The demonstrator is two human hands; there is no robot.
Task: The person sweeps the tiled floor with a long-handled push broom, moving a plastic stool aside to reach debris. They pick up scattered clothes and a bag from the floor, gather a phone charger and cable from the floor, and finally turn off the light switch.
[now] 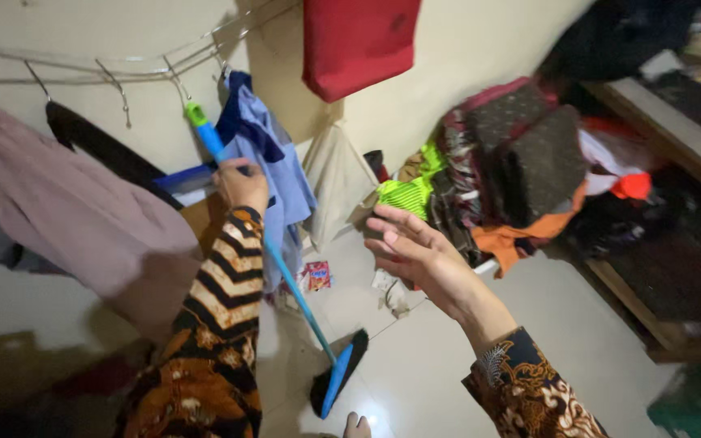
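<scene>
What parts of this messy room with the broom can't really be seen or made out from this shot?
- Head view: the broom handle's middle is hidden behind the left hand and its sleeve.
- The red bag on the wall is cut off by the top edge.
- The clothes pile is blurred; single garments can't be told apart.
- The small packet on the floor is too small to identify.
- The right hand is open and holds nothing.

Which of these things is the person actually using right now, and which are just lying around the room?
In use:
- broom, blue handle gripped near the top by the left hand
- right hand, open and empty, held out over the floor

Lying about:
- heap of clothes against the wall
- shirts on the hook rail
- red bag hanging up
- small wrapper on the floor
</scene>
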